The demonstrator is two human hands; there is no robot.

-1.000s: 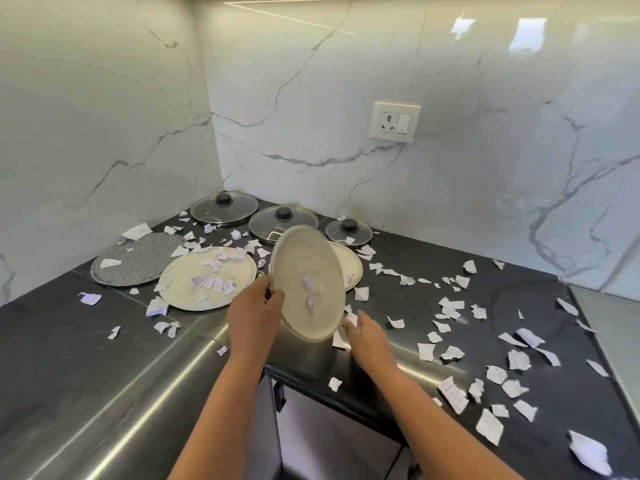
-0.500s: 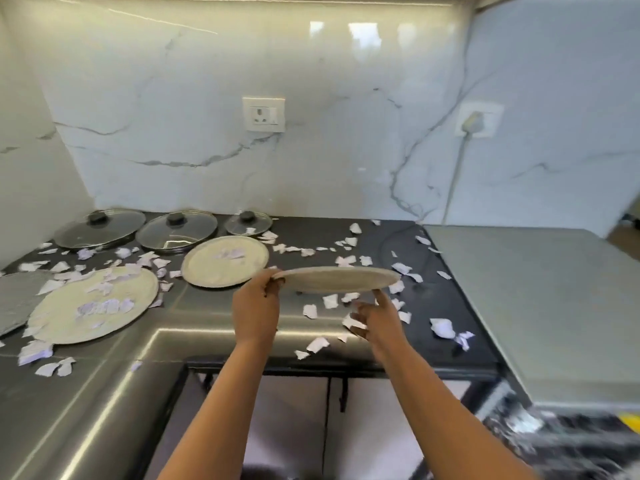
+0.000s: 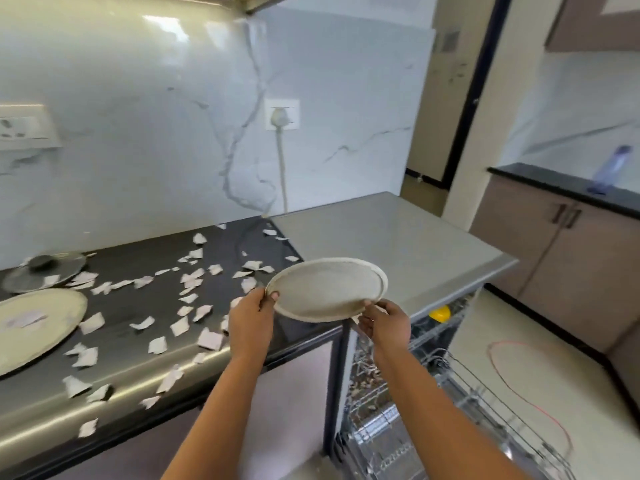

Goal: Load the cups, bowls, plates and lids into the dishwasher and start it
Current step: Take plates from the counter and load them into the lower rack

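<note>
Round beige plate held in both hands at the counter's corner, above the open dishwasher.

The round beige plate hangs almost level over the front edge where the black stone countertop, littered with torn paper scraps, meets the grey dishwasher top. Below and to the right, the pulled-out wire rack juts over pale floor, with clear air between it and the plate. The left hand pinches the plate's left rim, thumb on top. The right hand grips the near right rim, fingers curled beneath.
</note>
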